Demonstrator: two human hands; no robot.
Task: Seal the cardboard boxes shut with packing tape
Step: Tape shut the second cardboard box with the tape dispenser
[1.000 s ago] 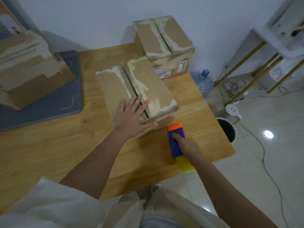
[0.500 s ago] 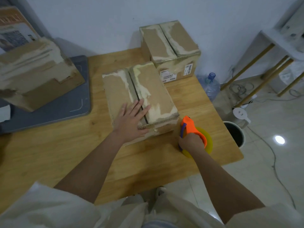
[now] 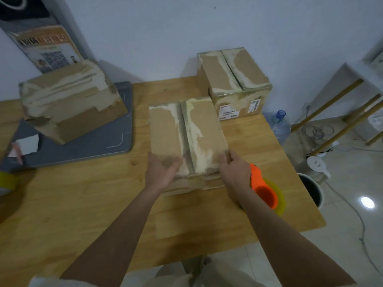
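Note:
The near cardboard box (image 3: pixel 170 129) lies closed at the middle of the wooden table (image 3: pixel 83 204), with its centre seam running away from me. My left hand (image 3: pixel 162 170) rests on top of its near left corner, fingers blurred. My right hand (image 3: pixel 234 168) grips the near right corner, thumb on top. An orange tape dispenser (image 3: pixel 262 187) with a yellow roll lies on the table just right of my right wrist, held by neither hand. A second closed box (image 3: pixel 234 79) stands behind against the wall.
A third, worn box (image 3: pixel 68 104) sits on a grey mat (image 3: pixel 103 141) at the left. A yellow tape roll (image 3: pixel 6 181) shows at the left edge. Off the table's right side are a water bottle (image 3: pixel 279 125), a dark bin (image 3: pixel 310 189), cables and a white shelf.
My right hand let go of the tape dispenser, left it on the table, and moved onto the box's right corner. My left hand slid toward the near left corner.

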